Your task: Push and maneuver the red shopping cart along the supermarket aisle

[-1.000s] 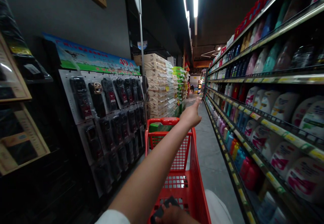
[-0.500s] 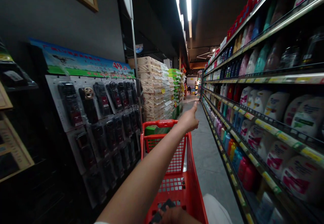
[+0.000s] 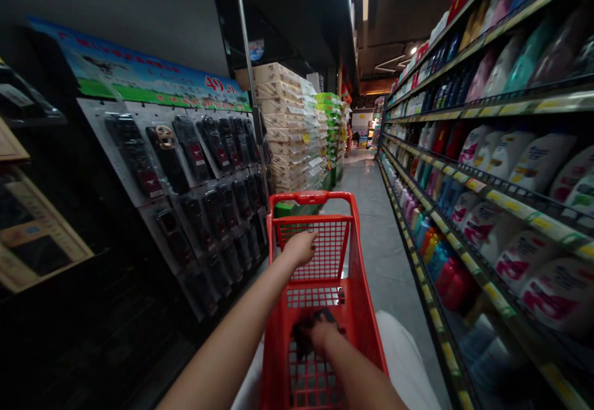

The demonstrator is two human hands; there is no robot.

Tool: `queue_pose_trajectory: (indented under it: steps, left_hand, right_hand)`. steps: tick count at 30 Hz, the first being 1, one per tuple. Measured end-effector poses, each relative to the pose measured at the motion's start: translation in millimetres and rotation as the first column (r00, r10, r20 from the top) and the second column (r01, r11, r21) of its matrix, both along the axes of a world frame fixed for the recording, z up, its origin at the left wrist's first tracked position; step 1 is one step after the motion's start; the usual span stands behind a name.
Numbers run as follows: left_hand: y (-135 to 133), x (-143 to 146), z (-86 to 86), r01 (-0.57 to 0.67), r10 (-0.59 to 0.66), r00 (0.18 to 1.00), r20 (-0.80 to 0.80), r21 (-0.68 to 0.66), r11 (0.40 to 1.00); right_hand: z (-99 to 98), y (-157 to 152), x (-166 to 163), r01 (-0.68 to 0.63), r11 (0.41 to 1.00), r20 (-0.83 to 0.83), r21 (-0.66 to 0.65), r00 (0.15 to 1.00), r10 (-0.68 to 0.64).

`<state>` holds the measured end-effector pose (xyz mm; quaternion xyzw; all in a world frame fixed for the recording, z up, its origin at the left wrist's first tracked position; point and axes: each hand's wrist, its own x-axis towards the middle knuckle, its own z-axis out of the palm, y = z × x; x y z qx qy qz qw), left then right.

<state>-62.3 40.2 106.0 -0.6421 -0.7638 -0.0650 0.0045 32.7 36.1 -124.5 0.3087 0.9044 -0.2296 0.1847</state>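
A red plastic shopping cart (image 3: pixel 366 311) with gridded walls fills the lower middle of the view. My left hand (image 3: pixel 301 248) hovers above its basket, in front of the far grid panel. Its fingers are mostly curled, and I see nothing in them. Lower down, my right hand (image 3: pixel 323 331) reaches into the basket, its fingers closed on a black item (image 3: pixel 304 337). That item is blurred and partly covered by the hand, so its kind is unclear. A small dark thing (image 3: pixel 341 295) lies at the basket's far right.
Packaged belts (image 3: pixel 134 156) hang on a display rack to the left under a blue price banner (image 3: pixel 153 73). Beyond it are stacked wrapped packs (image 3: pixel 285 128). Shelves of shampoo bottles (image 3: pixel 541 156) line the right side. A grey floor aisle (image 3: pixel 366 200) runs ahead.
My left hand has dropped from pointing down the aisle to above the basket. My right hand with the black item has moved up and forward in view. The camera has tilted down.
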Motion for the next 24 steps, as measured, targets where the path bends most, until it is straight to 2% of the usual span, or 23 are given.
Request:
queue_pose_trajectory:
  steps: [3, 4, 5, 7, 8, 9, 10, 11, 13, 15, 17, 19, 22, 24]
  left_hand:
    - [-28.8, -31.1, -40.9, -0.07, 0.069, 0.997, -0.034, -0.045, 0.996]
    - [-36.5, -37.7, -50.6, -0.081, 0.079, 0.996, -0.048, -0.046, 0.996]
    - [-42.7, -42.7, -58.7, -0.079, 0.077, 0.995, -0.067, -0.034, 0.996]
    - [-50.6, -48.7, -71.0, -0.058, 0.061, 0.989, -0.135, 0.027, 0.998]
    - [-52.6, -50.4, -75.9, -0.052, 0.061, 0.984, -0.167, 0.062, 0.997]
    - [-53.7, -51.7, -80.1, -0.056, 0.074, 0.979, -0.192, 0.097, 0.994]
    - [-54.0, -52.9, -84.1, -0.071, 0.096, 0.974, -0.204, 0.127, 0.989]
    - [-53.7, -54.1, -87.9, -0.094, 0.124, 0.971, -0.202, 0.151, 0.984]
    - [-52.3, -56.4, -95.4, -0.161, 0.199, 0.963, -0.182, 0.205, 0.966]
    - [-50.3, -58.3, -102.7, -0.228, 0.273, 0.95, -0.152, 0.258, 0.939]
    - [-48.1, -59.1, -109.0, -0.276, 0.325, 0.937, -0.128, 0.299, 0.913]
    - [-46.4, -59.0, -113.3, -0.286, 0.339, 0.932, -0.126, 0.321, 0.903]
    - [-45.7, -57.8, -114.4, -0.285, 0.342, 0.929, -0.142, 0.317, 0.905]
    - [-46.5, -57.2, -112.1, -0.29, 0.341, 0.929, -0.146, 0.288, 0.913]
  right_hand:
    - [-14.5, 0.4, -5.1, 0.265, 0.964, 0.252, 0.026, 0.931, -0.263]
    - [-19.6, -3.3, -8.3, 0.284, 0.958, 0.272, 0.035, 0.92, -0.282]
    - [-24.5, -8.0, -11.4, 0.234, 0.972, 0.259, 0.028, 0.938, -0.233]
    - [-32.2, -16.1, -15.2, -0.008, 1.0, 0.151, -0.013, 0.989, 0.01]
    - [-34.5, -17.0, -15.1, -0.131, 0.991, 0.08, -0.02, 0.988, 0.132]
    - [-35.7, -14.7, -13.7, -0.205, 0.979, 0.033, -0.017, 0.978, 0.205]
    - [-35.9, -9.1, -11.1, -0.212, 0.977, 0.022, -0.007, 0.977, 0.212]
    - [-35.5, -0.6, -8.2, -0.152, 0.988, 0.048, 0.006, 0.987, 0.152]
    - [-33.9, 21.0, -4.2, 0.092, 0.995, 0.142, 0.041, 0.985, -0.097]
    - [-33.4, 40.1, -8.5, 0.332, 0.94, 0.203, 0.072, 0.918, -0.34]
    - [-34.8, 49.0, -24.2, 0.442, 0.894, 0.218, 0.069, 0.868, -0.446]
    - [-37.2, 47.7, -47.2, 0.385, 0.921, 0.172, 0.055, 0.905, -0.389]
    - [-40.4, 42.6, -74.5, 0.093, 0.995, -0.001, 0.03, 0.996, -0.093]
    - [-42.2, 48.3, -76.0, -0.065, 0.997, -0.101, 0.035, 0.993, 0.068]
